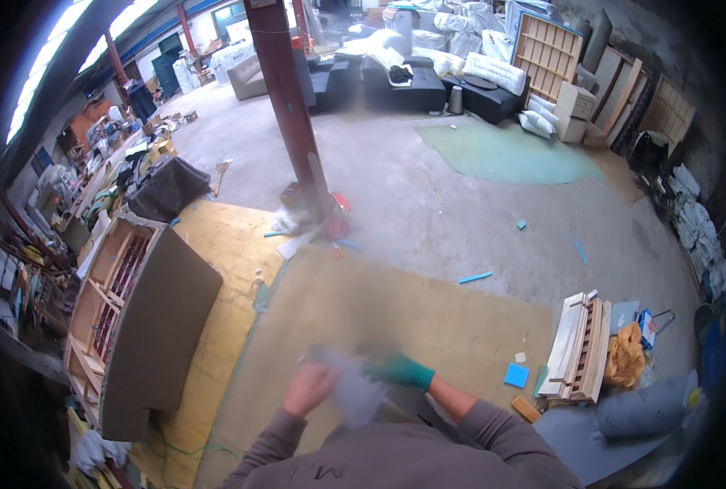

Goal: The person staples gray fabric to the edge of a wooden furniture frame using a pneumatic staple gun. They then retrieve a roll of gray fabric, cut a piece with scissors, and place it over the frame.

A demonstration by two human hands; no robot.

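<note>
I'm holding a pale grey sheet [353, 389] at six o'clock, bare left hand [310, 388] and green-gloved right hand [401, 371] both pinching its edges. It's blurring; I'm judging it could slip or tear from uneven pulling over the tan mat [395, 310].

red steel column [291, 114], wooden sofa frame [126, 318] (upended), stacked slats [576, 346]

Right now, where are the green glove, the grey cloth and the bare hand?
green glove [401, 371]: head view, back of the right hand.
grey cloth [350, 389]: head view, its blurred middle.
left hand [310, 387]: head view, its knuckles.
</note>
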